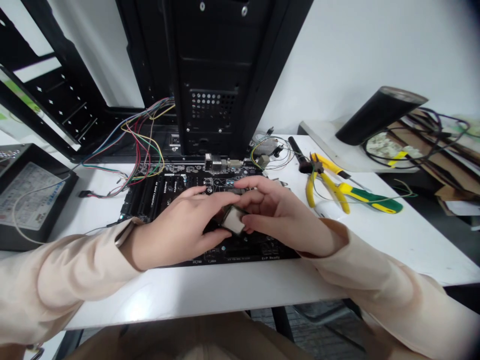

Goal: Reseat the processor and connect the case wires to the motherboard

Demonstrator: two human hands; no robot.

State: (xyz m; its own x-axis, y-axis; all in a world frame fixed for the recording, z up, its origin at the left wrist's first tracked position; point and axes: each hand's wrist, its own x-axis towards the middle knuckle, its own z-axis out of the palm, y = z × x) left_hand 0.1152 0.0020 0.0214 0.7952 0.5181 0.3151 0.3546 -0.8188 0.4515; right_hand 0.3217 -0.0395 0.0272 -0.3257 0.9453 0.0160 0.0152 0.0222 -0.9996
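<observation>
Square silver processor chip (233, 220) is pinched by its edges in a two-handed grip, left hand (180, 230) and right hand (279, 215) both clamped on it, probably sparing its faces; black motherboard (168, 190) lies just beneath.

Bright, even, diffuse light fills the room. The white bench (225, 287) and wall (356, 50) nearly wash out, with a soft glare patch near the bench's front edge. The left hand (176, 232) and right hand (287, 222) throw only faint shadows, and the processor (233, 220) between them shows a dull sheen. Straight lines bow toward the edges, the sleeves (56, 280) blur, and the right corners darken.
</observation>
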